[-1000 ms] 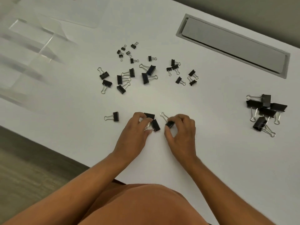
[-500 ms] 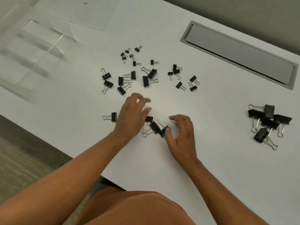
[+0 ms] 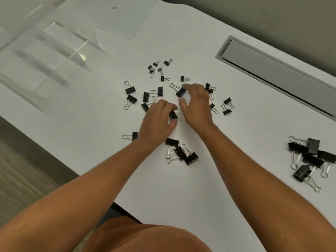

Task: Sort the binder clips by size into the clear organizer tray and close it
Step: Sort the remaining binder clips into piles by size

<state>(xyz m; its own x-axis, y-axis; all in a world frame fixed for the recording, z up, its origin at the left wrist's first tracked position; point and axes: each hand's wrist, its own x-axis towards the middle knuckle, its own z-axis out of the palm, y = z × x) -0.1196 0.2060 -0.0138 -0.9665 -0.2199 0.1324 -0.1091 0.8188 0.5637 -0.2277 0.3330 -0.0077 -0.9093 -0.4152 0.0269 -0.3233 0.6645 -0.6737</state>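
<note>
Sorting is under way at the table's (image 3: pixel 209 179) middle: a medium clip (image 3: pixel 173 114) is pinched by the left hand (image 3: pixel 157 122), another clip (image 3: pixel 181 91) by the right hand (image 3: pixel 196 106). Next, both likely need carrying to the tray (image 3: pixel 54 51) at the far left corner.

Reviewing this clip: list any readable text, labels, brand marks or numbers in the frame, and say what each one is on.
None: no legible text shows anywhere in this view.
binder clips: plain black, no visible marking.
clear organizer tray: blurred, no label can be made out.
table: plain white surface.
grey hatch: no marking visible.
</note>
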